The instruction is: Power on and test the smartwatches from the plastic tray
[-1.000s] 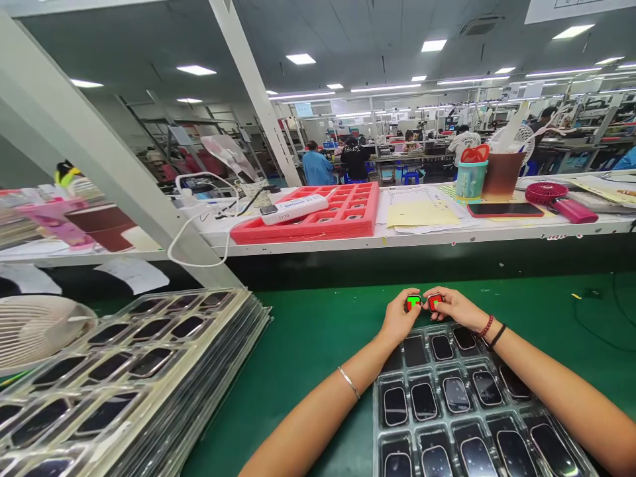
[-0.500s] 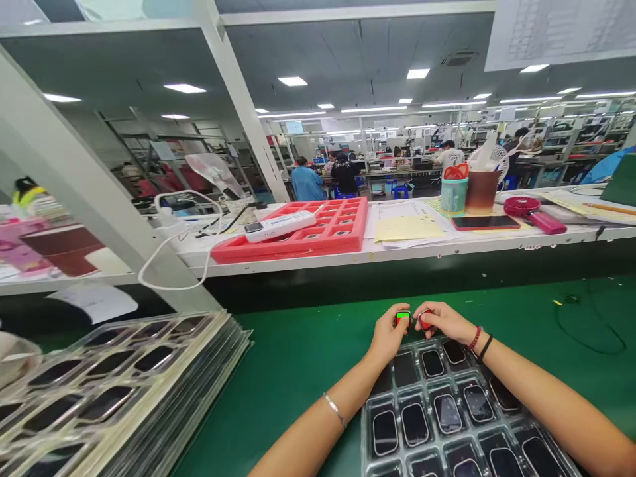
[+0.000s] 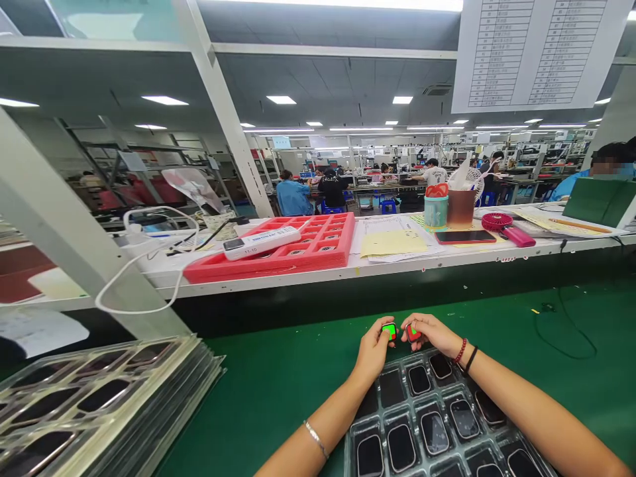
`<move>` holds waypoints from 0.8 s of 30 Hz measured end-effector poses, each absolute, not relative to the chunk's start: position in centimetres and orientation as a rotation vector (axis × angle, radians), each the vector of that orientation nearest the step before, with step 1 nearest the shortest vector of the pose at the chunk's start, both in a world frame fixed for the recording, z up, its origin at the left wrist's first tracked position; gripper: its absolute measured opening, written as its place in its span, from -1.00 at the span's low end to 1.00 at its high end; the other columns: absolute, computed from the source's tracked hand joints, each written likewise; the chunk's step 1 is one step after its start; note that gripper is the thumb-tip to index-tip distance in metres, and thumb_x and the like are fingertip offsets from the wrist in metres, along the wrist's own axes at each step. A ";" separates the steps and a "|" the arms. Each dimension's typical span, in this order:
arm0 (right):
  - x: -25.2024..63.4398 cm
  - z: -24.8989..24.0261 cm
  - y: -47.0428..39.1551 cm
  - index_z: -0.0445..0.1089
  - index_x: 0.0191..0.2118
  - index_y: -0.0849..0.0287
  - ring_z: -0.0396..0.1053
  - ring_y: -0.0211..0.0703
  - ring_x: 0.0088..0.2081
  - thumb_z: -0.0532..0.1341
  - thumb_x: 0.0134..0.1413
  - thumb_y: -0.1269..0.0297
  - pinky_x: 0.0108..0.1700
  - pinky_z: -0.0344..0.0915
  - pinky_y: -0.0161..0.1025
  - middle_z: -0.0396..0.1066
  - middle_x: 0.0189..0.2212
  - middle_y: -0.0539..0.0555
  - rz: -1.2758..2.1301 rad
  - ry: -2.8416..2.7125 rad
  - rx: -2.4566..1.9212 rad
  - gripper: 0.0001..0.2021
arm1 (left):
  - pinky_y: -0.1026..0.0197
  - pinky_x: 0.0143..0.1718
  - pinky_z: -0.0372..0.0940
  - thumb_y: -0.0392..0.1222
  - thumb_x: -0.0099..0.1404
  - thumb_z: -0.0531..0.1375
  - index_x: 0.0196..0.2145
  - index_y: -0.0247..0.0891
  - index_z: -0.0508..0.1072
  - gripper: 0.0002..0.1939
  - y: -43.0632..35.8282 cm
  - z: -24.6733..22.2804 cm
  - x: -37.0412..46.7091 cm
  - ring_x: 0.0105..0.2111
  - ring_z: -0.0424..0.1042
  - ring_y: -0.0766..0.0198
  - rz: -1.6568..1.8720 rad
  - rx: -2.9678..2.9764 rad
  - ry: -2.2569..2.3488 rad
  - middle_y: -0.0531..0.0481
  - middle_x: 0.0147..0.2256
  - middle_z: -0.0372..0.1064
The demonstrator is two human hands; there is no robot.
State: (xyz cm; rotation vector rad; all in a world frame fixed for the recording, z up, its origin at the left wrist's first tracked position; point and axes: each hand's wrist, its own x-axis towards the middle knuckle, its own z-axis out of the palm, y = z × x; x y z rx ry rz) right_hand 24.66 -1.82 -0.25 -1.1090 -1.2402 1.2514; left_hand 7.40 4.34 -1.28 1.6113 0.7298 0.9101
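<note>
My left hand [image 3: 375, 344] is closed on a small watch [image 3: 389, 330] whose lit screen shows green with some red, the thumb at its lower edge. Just to the right, my right hand [image 3: 431, 332] grips a second watch [image 3: 413, 332] with a mostly red screen and a little green. The two watches are close together but apart. Below both hands lies a clear plastic tray [image 3: 350, 434] with dark-screened watch faces in its pockets. Two pockets near its upper left look dark and without a bright rim.
At the left stands a tall stack of filled trays [image 3: 163, 414]. On the white shelf [image 3: 308, 274] are a red foam tray [image 3: 342, 248], a phone [image 3: 464, 236], a pink fan [image 3: 519, 236] and cups. A cable [image 3: 561, 324] lies at the right.
The camera view has shifted, so the bench appears further left. The left watch's screen shows some red beside the green, and the right one shows a little green beside the red. Both hands keep their grips.
</note>
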 end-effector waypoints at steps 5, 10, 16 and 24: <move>24.7 -0.2 -1.9 0.34 -0.22 0.18 0.41 -0.29 -0.54 0.16 0.01 0.12 -0.51 0.28 -0.36 0.48 -0.38 0.06 1.267 -1.223 -1.107 -0.73 | 0.27 -0.36 0.35 -0.21 0.22 0.04 -0.06 -0.28 0.37 -0.66 4.4 -1.6 7.6 -0.44 0.40 0.34 0.923 1.603 0.715 -0.03 -0.33 0.44; 24.8 -0.1 -1.9 0.32 -0.15 0.17 0.43 -0.28 -0.48 0.16 0.01 0.21 -0.49 0.32 -0.37 0.47 -0.29 0.09 1.286 -1.195 -1.109 -0.74 | 0.27 -0.35 0.35 -0.29 0.21 0.02 -0.02 -0.27 0.35 -0.63 4.2 -1.5 7.6 -0.45 0.41 0.36 0.898 1.622 0.757 -0.04 -0.27 0.44; 25.0 -0.4 -1.8 0.29 -0.08 0.15 0.43 -0.26 -0.40 0.19 -0.02 0.32 -0.45 0.36 -0.34 0.44 -0.22 0.10 1.283 -1.221 -1.096 -0.68 | 0.26 -0.31 0.35 -0.33 0.21 0.01 0.03 -0.22 0.31 -0.58 4.2 -1.6 7.6 -0.41 0.42 0.35 0.879 1.610 0.770 -0.03 -0.22 0.43; 25.1 -1.2 -1.7 0.24 -0.06 0.15 0.38 -0.29 -0.45 0.19 -0.10 0.43 -0.48 0.31 -0.34 0.40 -0.25 0.06 1.183 -1.341 -1.118 -0.61 | 0.19 -0.21 0.38 -0.37 0.18 0.06 0.03 -0.25 0.29 -0.57 4.7 -3.0 8.1 -0.37 0.43 0.34 0.894 1.615 0.683 -0.05 -0.23 0.42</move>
